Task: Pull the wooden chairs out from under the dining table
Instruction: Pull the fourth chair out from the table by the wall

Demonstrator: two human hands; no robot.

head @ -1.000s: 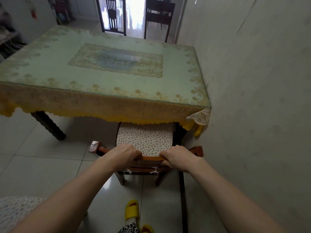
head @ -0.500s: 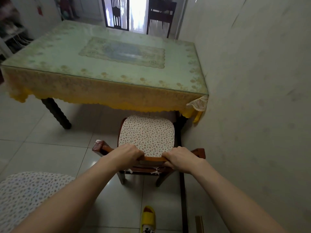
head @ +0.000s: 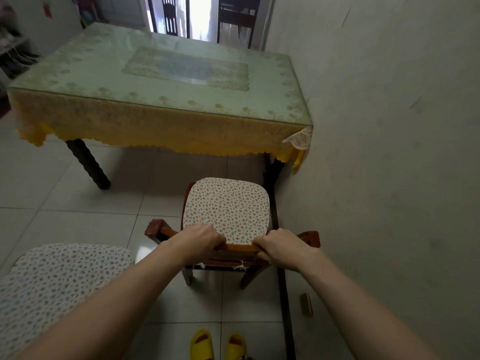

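Both hands grip the curved top rail of a reddish-brown wooden chair (head: 235, 247) with a leaf-patterned seat cushion. The left hand (head: 200, 239) and right hand (head: 279, 246) each have their fingers curled tight over the rail, near its middle. The chair stands on the pale tiled floor (head: 78, 198), its whole seat clear of the glass-topped worktop (head: 161, 74) draped in a yellow lace cloth, close beside the wall (head: 389, 152). A 2nd patterned cushion (head: 57, 276) shows at lower left.
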